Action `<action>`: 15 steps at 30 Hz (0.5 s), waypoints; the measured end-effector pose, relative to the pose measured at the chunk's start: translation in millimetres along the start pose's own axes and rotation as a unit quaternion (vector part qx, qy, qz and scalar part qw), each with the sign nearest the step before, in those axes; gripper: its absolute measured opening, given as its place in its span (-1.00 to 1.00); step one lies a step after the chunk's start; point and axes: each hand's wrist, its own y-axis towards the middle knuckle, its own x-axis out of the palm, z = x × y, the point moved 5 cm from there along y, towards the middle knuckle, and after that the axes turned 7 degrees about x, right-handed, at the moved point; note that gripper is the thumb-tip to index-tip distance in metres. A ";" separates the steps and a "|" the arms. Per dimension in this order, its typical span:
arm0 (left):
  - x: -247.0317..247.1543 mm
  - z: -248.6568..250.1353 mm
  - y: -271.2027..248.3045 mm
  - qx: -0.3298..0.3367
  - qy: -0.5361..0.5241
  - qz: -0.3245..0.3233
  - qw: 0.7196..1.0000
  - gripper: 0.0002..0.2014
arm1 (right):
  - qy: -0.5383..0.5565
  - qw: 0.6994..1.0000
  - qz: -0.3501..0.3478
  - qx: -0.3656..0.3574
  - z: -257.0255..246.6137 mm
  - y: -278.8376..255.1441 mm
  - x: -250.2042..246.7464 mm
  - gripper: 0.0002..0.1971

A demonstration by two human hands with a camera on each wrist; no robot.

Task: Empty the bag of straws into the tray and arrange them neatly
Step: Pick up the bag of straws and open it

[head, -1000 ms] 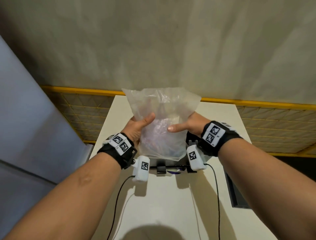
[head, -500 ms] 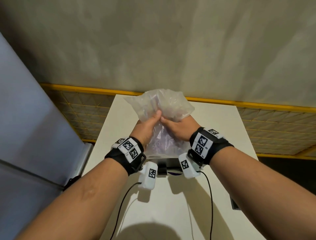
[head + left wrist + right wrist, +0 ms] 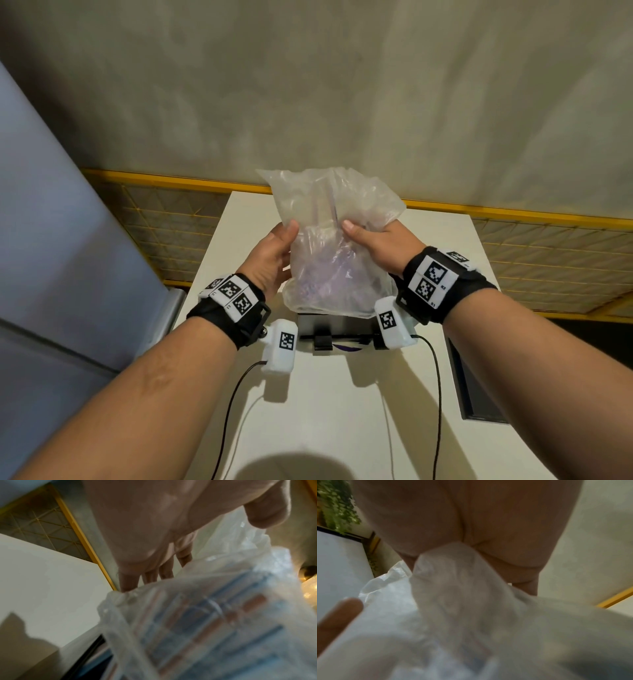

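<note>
A clear plastic bag (image 3: 334, 246) of straws is held upright over the black tray (image 3: 334, 323), whose near edge shows just below it. My left hand (image 3: 274, 255) grips the bag's left side, thumb in front. On the bag's right side my right hand (image 3: 375, 240) clutches the plastic with its thumb across the front. Through the film show purple straws (image 3: 325, 277). The left wrist view shows blue and reddish wrapped straws (image 3: 214, 628) in the bag (image 3: 188, 601) and my fingers (image 3: 164, 573) behind it. The right wrist view shows bunched bag plastic (image 3: 462, 588) under my palm.
The white table (image 3: 329, 411) stretches toward me, with two black cables (image 3: 436, 394) trailing across it. A dark flat object (image 3: 474, 387) lies at its right edge. A yellow-framed mesh barrier (image 3: 548, 246) stands behind the table, and a grey panel (image 3: 68, 240) rises at the left.
Both hands were pressed close together at the bag's middle half a second ago; they have since spread apart to its sides, and the bag's top has opened out wider.
</note>
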 end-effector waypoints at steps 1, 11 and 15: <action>-0.3 0.1 -0.1 0.005 0.002 -0.001 1.000 0.13 | -0.008 1.000 0.001 -0.011 -3.8 -1.0 -1.5 -0.69; 11.8 -18.9 -4.3 -0.020 0.004 -0.056 0.998 -0.10 | -0.179 0.982 -0.021 -0.064 -15.6 -7.7 -2.5 -0.74; 6.9 -23.7 -0.5 -0.054 0.040 -0.008 0.998 -0.28 | -0.230 0.968 -0.004 -0.096 -23.0 -5.7 -3.7 -0.94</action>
